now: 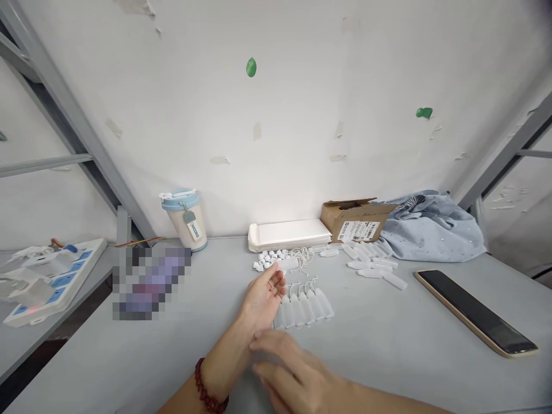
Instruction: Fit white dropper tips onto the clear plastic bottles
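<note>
My left hand is raised palm-up over the table, fingers curled, with a small translucent plastic bottle at its thumb and fingertips. A dark red bead bracelet circles that wrist. My right hand, somewhat blurred, reaches across to the inside of the left wrist; its fingers are apart and nothing shows between them. Just right of the left hand lies a row of several translucent bottles with thin white cords at their tops. Behind are a heap of white caps and a tangle of white cords.
More loose bottles lie at the right. Behind stand a stack of white sheets or envelopes, a cardboard box and blue-grey cloth. A phone lies far right; a tumbler and power strip are left.
</note>
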Motion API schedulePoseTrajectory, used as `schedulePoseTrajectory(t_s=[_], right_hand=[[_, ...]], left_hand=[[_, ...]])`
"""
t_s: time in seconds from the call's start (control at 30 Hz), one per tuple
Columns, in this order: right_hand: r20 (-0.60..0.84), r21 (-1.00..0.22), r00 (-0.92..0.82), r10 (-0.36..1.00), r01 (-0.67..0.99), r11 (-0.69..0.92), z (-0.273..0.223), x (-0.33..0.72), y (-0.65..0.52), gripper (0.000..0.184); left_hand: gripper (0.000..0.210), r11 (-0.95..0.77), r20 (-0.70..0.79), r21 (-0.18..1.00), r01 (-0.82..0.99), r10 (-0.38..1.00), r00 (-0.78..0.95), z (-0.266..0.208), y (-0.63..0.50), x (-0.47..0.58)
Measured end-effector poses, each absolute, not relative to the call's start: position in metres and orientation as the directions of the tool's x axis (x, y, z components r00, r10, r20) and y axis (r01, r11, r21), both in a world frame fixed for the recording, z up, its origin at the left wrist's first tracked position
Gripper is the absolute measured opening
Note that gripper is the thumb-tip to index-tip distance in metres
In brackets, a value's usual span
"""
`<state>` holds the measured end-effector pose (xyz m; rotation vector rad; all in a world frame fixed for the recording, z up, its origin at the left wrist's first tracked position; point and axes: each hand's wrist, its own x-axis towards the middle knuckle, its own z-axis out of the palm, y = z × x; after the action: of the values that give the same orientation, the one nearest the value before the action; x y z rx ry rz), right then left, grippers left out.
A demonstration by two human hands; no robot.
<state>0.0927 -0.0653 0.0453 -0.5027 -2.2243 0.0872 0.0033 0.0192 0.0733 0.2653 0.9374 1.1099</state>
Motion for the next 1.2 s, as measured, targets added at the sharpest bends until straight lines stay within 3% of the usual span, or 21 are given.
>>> schedulePoseTrajectory(t_s=[0.07,0.2,0.27,0.37,0.57,0.73,0.83,1.0,1.2], right_hand=[[0.746,-0.203,-0.564,0.354,0.314,0.927,0.043,0.093,-0.063,0.020],[0.582,-0.404,-0.711,0.395,0.168,0.899,0.042,0.091,-0.066,0.023],[0.542,-0.434,-0.749,0.382,0.139,0.890,0.047,0.096,-0.066,0.025],[0.663,-0.300,-0.648,0.375,0.229,0.926,0.062,0.113,-0.055,0.022],[0.745,-0.236,-0.390,0.541,0.605,0.761,0.069,0.163,-0.005,0.025],[0.652,-0.412,-0.339,0.678,0.592,0.692,0.053,0.184,0.005,0.027],[0.635,-0.453,-0.317,0.704,0.586,0.672,0.049,0.185,-0.003,0.025],[0.648,-0.448,-0.324,0.689,0.570,0.689,0.049,0.181,-0.014,0.023],[0.655,-0.465,-0.325,0.682,0.539,0.703,0.042,0.178,-0.015,0.034]], left_hand=[[0.015,0.462,-0.513,0.615,-0.639,0.850,0.120,0.073,0.019,0.003],[0.012,0.445,-0.497,0.635,-0.632,0.861,0.108,0.072,0.018,0.003],[0.012,0.441,-0.485,0.654,-0.615,0.868,0.107,0.072,0.018,0.003],[0.012,0.436,-0.456,0.701,-0.564,0.882,0.116,0.072,0.017,0.003],[0.014,0.359,-0.316,0.839,-0.408,0.933,0.173,0.075,0.010,0.003],[0.012,0.118,-0.099,0.985,-0.126,0.985,0.143,0.071,0.005,0.008],[0.015,-0.004,0.000,1.000,0.024,0.987,0.162,0.066,0.003,0.010],[0.016,-0.044,0.035,0.998,0.039,0.976,0.215,0.068,0.000,0.010],[0.019,-0.074,0.053,0.994,0.081,0.971,0.233,0.070,0.001,0.009]])
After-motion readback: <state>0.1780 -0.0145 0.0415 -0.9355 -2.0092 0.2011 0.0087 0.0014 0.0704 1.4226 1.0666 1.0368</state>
